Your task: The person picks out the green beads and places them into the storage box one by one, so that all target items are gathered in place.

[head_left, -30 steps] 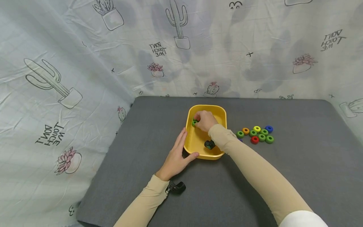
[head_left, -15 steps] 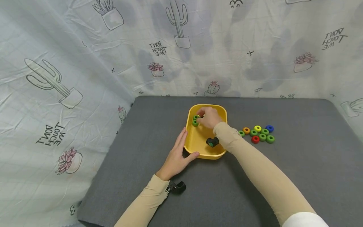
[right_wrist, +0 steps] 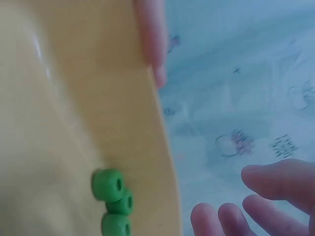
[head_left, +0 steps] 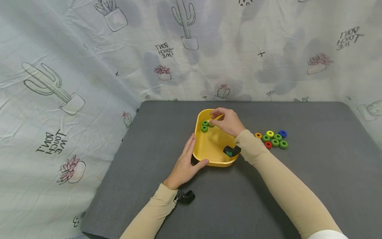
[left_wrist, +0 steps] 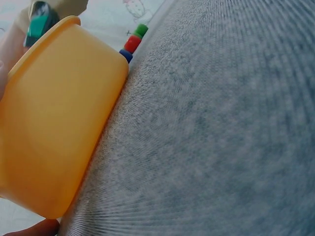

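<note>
On the grey table point(head_left: 158, 132), head view: yellow tray point(head_left: 209, 147) sits upright, 3 green beads point(head_left: 204, 128) bunched toward its far left corner. Person's left hand point(head_left: 185, 166) lies along the tray's left side, fingers straight and close together, thumb spread off to the near edge. Right hand point(head_left: 229, 122) hangs over the tray's far right part, thumb and forefinger curved, a gap between. Right of the tray, loose beads point(head_left: 275, 142): orange, yellow, blue, red, green; 8 show, the right sleeve point(head_left: 277, 176) may hide more. Risk, my judgement: black wrist device point(head_left: 234, 151) looks low over the tray; a sideways swing might catch the rim, and a dragging sleeve might roll loose beads.

Left wrist view: tray's outer wall, base on the table. Beyond it, green, red and blue beads point(left_wrist: 132, 44). Cannot tell finger spread from here. Light contact might let a bumped tray slide.

Right wrist view: right hand's fingers apart, slack, no bead seen among them. The 3 green beads sit tightly grouped by the wall; a brushing knuckle could scatter them.
</note>
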### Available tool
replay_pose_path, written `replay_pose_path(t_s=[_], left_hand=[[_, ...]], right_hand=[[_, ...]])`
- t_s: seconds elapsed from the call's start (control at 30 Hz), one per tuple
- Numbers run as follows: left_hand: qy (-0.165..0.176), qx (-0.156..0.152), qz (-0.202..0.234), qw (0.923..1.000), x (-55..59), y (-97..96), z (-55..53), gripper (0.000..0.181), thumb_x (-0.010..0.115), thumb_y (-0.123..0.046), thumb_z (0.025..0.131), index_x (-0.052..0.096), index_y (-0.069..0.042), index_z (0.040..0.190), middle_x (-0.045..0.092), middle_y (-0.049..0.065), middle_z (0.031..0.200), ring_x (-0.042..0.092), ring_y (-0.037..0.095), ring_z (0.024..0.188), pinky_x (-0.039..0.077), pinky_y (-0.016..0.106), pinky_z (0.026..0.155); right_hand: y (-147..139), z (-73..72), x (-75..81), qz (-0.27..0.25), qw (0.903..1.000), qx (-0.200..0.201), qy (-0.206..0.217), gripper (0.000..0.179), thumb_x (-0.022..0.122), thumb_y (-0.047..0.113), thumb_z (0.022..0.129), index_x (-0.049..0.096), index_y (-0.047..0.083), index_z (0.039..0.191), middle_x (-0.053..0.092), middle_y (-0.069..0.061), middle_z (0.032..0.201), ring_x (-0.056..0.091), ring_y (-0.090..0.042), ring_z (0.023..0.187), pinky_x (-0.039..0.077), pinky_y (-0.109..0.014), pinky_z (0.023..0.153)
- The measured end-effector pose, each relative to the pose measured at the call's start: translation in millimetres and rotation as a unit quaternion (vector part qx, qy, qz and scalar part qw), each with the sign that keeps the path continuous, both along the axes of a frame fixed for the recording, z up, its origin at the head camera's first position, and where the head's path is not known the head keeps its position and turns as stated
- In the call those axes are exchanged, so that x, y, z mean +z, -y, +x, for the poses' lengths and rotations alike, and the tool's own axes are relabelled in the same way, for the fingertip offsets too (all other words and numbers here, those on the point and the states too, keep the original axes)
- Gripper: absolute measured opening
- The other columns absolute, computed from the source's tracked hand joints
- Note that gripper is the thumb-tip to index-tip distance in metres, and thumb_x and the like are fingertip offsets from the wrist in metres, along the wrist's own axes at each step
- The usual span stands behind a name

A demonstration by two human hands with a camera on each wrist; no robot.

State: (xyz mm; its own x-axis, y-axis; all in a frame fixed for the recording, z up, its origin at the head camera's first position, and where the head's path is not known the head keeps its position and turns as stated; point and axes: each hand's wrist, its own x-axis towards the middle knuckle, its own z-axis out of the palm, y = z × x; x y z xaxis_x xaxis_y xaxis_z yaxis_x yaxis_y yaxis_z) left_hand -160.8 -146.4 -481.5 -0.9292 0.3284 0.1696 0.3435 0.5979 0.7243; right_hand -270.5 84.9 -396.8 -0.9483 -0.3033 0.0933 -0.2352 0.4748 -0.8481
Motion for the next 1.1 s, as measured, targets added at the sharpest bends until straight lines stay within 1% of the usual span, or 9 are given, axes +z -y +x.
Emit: replay_pose_path(t_s=[0.17, 0.33, 0.5, 0.6, 0.8, 0.9, 1.0, 1.03, 1.1], left_hand=[[-0.006, -0.002, 0.005, 1.0000, -2.0, -0.1, -1.3, 0.103, 0.072, -0.053, 0.096, 0.013, -0.012, 0.169, 0.007, 0.000, 0.177, 0.018, 0.016, 0.161, 0.029, 0.053, 0.125], [0.001, 0.000, 0.005, 1.0000, -2.3, -0.5, -1.4, 0.102, 0.072, -0.053, 0.096, 0.013, -0.012, 0.169, 0.006, -0.002, 0.177, 0.016, 0.013, 0.161, 0.028, 0.052, 0.126], [0.011, 0.003, 0.004, 0.9999, 0.6, -1.4, -1.1, 0.103, 0.071, -0.056, 0.096, 0.012, -0.014, 0.169, 0.004, -0.005, 0.177, 0.015, 0.012, 0.161, 0.027, 0.051, 0.127], [0.013, 0.004, 0.005, 0.9999, 1.7, -1.4, -0.8, 0.103, 0.071, -0.056, 0.095, 0.012, -0.014, 0.169, 0.003, -0.007, 0.177, 0.015, 0.012, 0.161, 0.027, 0.050, 0.127], [0.003, 0.001, 0.009, 1.0000, 1.6, -1.5, -1.1, 0.103, 0.073, -0.053, 0.095, 0.013, -0.012, 0.169, 0.006, -0.002, 0.177, 0.017, 0.015, 0.161, 0.028, 0.052, 0.126], [0.003, 0.000, 0.007, 1.0000, 1.4, -1.9, -1.2, 0.103, 0.072, -0.054, 0.095, 0.013, -0.012, 0.169, 0.004, -0.006, 0.177, 0.017, 0.014, 0.161, 0.029, 0.052, 0.126], [0.006, 0.000, 0.009, 0.9999, 1.5, -2.0, -1.1, 0.104, 0.073, -0.054, 0.095, 0.013, -0.012, 0.169, 0.003, -0.011, 0.176, 0.016, 0.013, 0.161, 0.028, 0.051, 0.126], [0.008, 0.000, 0.010, 0.9999, 1.6, -2.0, -1.0, 0.104, 0.073, -0.054, 0.095, 0.013, -0.012, 0.169, 0.002, -0.012, 0.176, 0.016, 0.013, 0.161, 0.028, 0.051, 0.126], [0.009, 0.000, 0.011, 0.9999, 1.7, -2.0, -0.8, 0.103, 0.073, -0.053, 0.095, 0.013, -0.012, 0.169, 0.002, -0.012, 0.176, 0.015, 0.013, 0.161, 0.028, 0.051, 0.126]], right_hand=[[-7.6, 16.4, 4.0, -0.034, 0.9994, 0.002, -0.007, 0.036, 0.074, 0.021, 0.098, 0.068, 0.008, 0.131, 0.071, -0.012, 0.118, 0.066, -0.030, 0.101, 0.056, -0.040, 0.084], [-20.8, 35.2, 5.9, -0.077, 0.9970, 0.007, -0.002, 0.034, 0.075, 0.021, 0.098, 0.069, 0.009, 0.129, 0.071, -0.012, 0.116, 0.068, -0.026, 0.097, 0.055, -0.031, 0.075], [-35.1, 49.3, 4.9, -0.088, 0.9960, -0.003, -0.014, 0.032, 0.075, 0.019, 0.097, 0.070, 0.007, 0.127, 0.071, -0.013, 0.119, 0.068, -0.025, 0.094, 0.056, -0.027, 0.071], [-43.2, 57.1, 6.8, -0.084, 0.9963, -0.016, -0.012, 0.032, 0.076, 0.021, 0.098, 0.070, 0.008, 0.127, 0.071, -0.013, 0.122, 0.068, -0.022, 0.094, 0.057, -0.026, 0.073], [-63.8, 66.2, 9.1, -0.080, 0.9962, -0.032, 0.007, 0.034, 0.074, 0.027, 0.099, 0.068, 0.010, 0.128, 0.070, -0.011, 0.124, 0.068, -0.023, 0.098, 0.059, -0.029, 0.077], [-75.7, 69.0, 8.3, -0.080, 0.9959, -0.043, 0.006, 0.034, 0.073, 0.028, 0.100, 0.068, 0.011, 0.129, 0.070, -0.010, 0.122, 0.069, -0.022, 0.097, 0.058, -0.032, 0.074], [-87.4, 70.9, 6.7, -0.080, 0.9952, -0.057, 0.000, 0.035, 0.073, 0.029, 0.100, 0.068, 0.012, 0.131, 0.071, -0.008, 0.119, 0.071, -0.014, 0.094, 0.058, -0.031, 0.071], [-91.6, 71.3, 6.0, -0.077, 0.9951, -0.061, -0.002, 0.036, 0.073, 0.029, 0.100, 0.068, 0.012, 0.131, 0.072, -0.006, 0.117, 0.071, -0.012, 0.092, 0.057, -0.031, 0.066], [-99.1, 71.9, 4.3, -0.073, 0.9948, -0.071, -0.006, 0.038, 0.073, 0.032, 0.100, 0.067, 0.013, 0.132, 0.073, -0.004, 0.114, 0.071, -0.009, 0.089, 0.057, -0.030, 0.065]])
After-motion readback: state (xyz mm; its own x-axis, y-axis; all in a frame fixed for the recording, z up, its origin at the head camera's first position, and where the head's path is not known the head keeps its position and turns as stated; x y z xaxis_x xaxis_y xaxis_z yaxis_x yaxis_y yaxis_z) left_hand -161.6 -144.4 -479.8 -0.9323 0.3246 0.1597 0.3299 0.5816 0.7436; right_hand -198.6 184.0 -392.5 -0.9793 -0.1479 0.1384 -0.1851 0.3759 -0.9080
